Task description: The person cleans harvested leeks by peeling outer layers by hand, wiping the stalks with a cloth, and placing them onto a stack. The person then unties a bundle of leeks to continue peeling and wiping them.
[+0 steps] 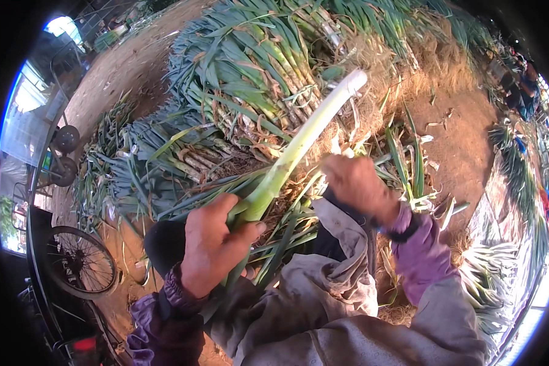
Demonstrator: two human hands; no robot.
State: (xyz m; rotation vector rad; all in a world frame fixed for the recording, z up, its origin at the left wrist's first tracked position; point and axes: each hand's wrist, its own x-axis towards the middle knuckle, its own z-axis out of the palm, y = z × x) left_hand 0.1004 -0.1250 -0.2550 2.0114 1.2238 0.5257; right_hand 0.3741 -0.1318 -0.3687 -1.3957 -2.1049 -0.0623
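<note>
A thick leek (297, 146) slants up and away from me, its white root end at the far tip and its green part toward my body. My left hand (217, 244) is shut around the green part, thumb and fingers wrapped on it. Motion blurs my right hand (359, 185), whose fingers are curled beside my knee, apart from the leek's shaft. Pale leaf scraps show just beyond those fingers, but whether they are gripped I cannot tell. Long cut leaves (286, 244) lie beneath the leek between my legs.
Before me is a large heap of unpeeled leeks (256, 78) with dry roots, and a smaller pile (178, 151) on the left. Stripped leeks (485, 270) lie at right. A spoked wheel (80, 261) stands at left. Another person (524, 89) is at far right.
</note>
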